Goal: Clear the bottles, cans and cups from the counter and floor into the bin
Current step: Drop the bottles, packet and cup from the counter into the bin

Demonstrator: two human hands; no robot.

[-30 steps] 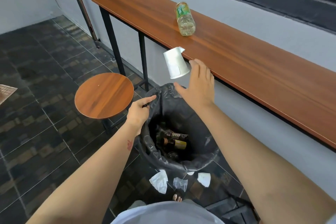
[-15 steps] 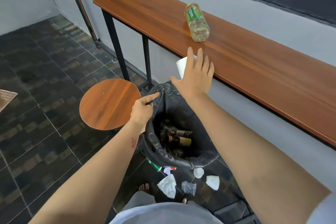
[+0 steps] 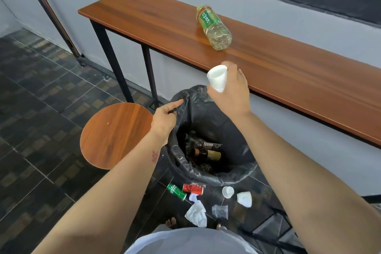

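My right hand [image 3: 233, 93] grips a white paper cup [image 3: 216, 77] above the far rim of the bin [image 3: 237, 177], just in front of the counter edge. My left hand [image 3: 165, 118] pinches the black liner [image 3: 186, 97] at the bin's left rim. Bottles lie inside the bin. A plastic bottle with a green label [image 3: 214, 27] lies on its side on the wooden counter [image 3: 288, 72]. On the floor in front of the bin lie a green can [image 3: 176, 191], a red can [image 3: 193, 188], white cups [image 3: 227, 192] and a clear cup [image 3: 220, 211].
A round wooden stool [image 3: 115, 135] stands left of the bin, close to my left arm. Crumpled white paper [image 3: 195, 214] lies by my bare feet. The counter's black legs [image 3: 111, 62] stand behind the stool. Dark tiled floor stretches left.
A second ago the white cup was in the air beyond my open right hand; now that hand grips it above the bin. My left hand stayed on the liner.
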